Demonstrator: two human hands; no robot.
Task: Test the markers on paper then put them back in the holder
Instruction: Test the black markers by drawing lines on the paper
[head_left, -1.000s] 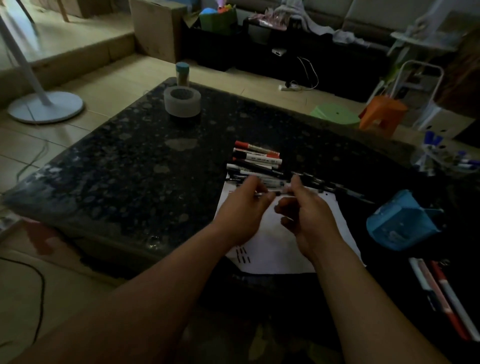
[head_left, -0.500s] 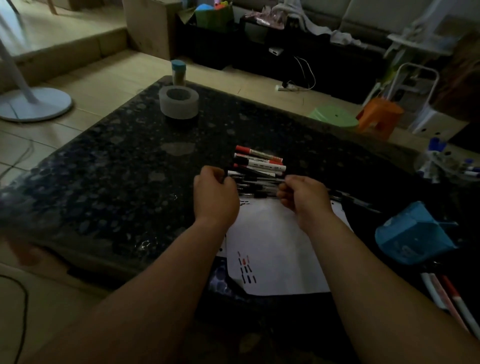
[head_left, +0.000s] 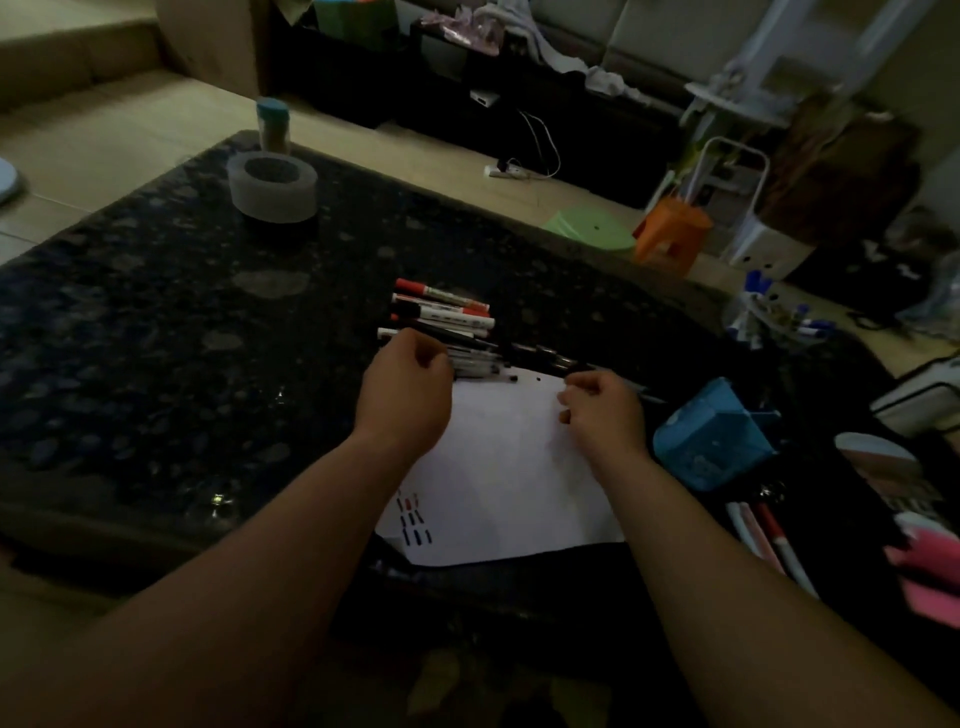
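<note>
White paper (head_left: 514, 467) lies on the desk (head_left: 156, 338), markers (head_left: 447, 312) lined along its far edge for testing. Left hand (head_left: 408, 397) and right hand (head_left: 605, 413) curl over that edge; whether either pinches one is unclear. Holder (head_left: 711, 447) waits right of the paper.

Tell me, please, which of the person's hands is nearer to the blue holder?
The right. The right hand sits just left of the blue holder, at the right edge of the paper; the left hand is farther away, across the sheet at the pile of markers.
</note>
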